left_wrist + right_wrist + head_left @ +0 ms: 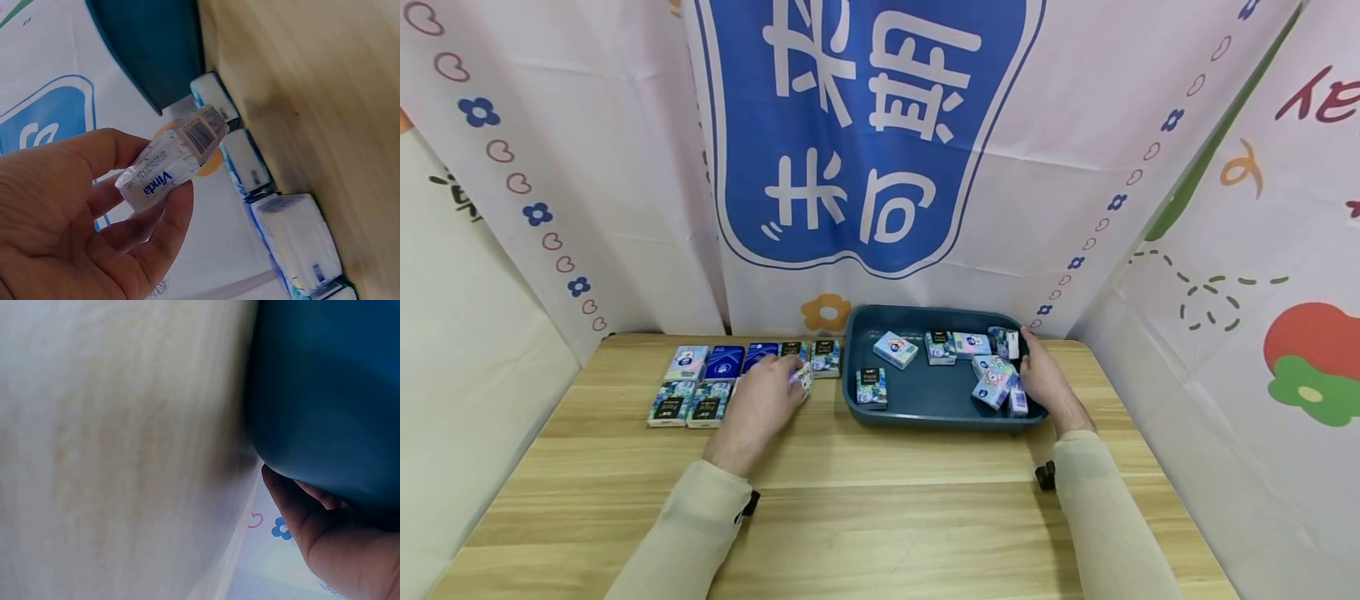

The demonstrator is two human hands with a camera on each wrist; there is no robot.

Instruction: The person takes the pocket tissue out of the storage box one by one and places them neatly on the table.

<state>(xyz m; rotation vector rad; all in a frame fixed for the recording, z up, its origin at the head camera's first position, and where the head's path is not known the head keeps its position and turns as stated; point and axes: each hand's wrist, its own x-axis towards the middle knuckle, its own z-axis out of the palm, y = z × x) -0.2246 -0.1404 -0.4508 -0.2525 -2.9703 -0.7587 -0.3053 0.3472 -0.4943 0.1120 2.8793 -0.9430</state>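
My left hand [758,406] pinches a small Vinda tissue pack [172,164] between thumb and fingers, its barcode end pointing away from the palm. In the head view this hand is over the right part of a two-row group of tissue packs and covers some of them. Dark blue packs [725,362] and flowered black-label packs [671,403] lie in these rows. My right hand [1047,382] grips the right end of a dark teal plastic bin [917,393] at its rim. The right wrist view shows its fingers [290,503] against the bin's outer wall.
Inside the bin lie several loose tissue packs, mostly toward the right, with one flowered pack [872,388] at the left front. A printed cloth [917,200] hangs behind the wooden table [880,508]. The last pack of the back row [826,358] stands close beside the bin.
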